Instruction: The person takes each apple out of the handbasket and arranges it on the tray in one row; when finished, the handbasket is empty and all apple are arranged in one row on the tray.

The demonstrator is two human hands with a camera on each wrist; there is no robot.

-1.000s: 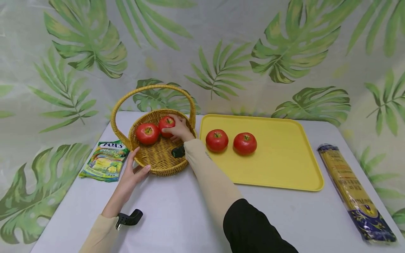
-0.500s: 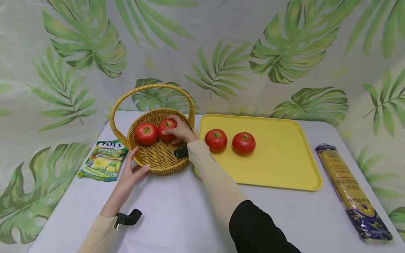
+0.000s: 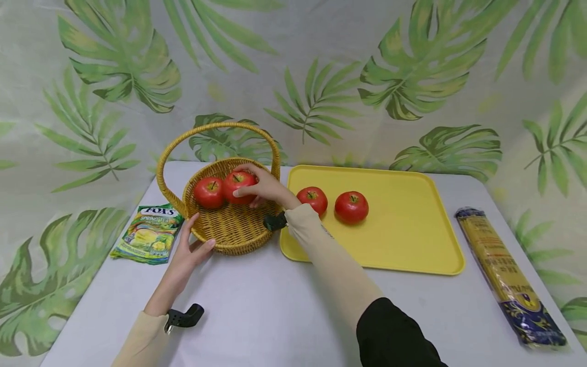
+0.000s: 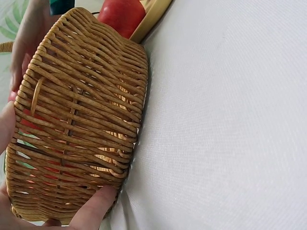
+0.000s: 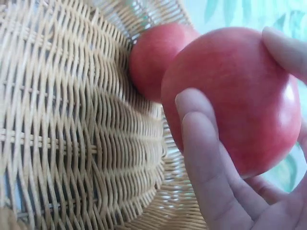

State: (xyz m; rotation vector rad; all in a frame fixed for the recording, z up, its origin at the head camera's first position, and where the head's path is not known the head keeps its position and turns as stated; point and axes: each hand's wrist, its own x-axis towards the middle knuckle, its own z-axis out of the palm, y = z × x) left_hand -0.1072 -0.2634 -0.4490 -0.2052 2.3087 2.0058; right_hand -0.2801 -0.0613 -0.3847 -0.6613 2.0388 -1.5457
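Note:
My right hand grips a red apple, thumb and fingers round its sides, over the right part of the wicker basket. A second red apple lies in the basket, close beside the held one. At the basket's near left side my left hand holds the rim. In the left wrist view its thumb is at the rim and a finger lies against the woven outer wall. The basket's tall arched handle stands upright above both apples.
Right of the basket lies a yellow tray bearing two red apples, one near its middle left and another partly behind my right wrist. A green candy bag lies left, a long pasta pack far right.
The right hand has drawn slightly nearer with its apple, which looks larger and raised a little, while its wrist shifted right over the tray's edge. The left hand stays on the basket.

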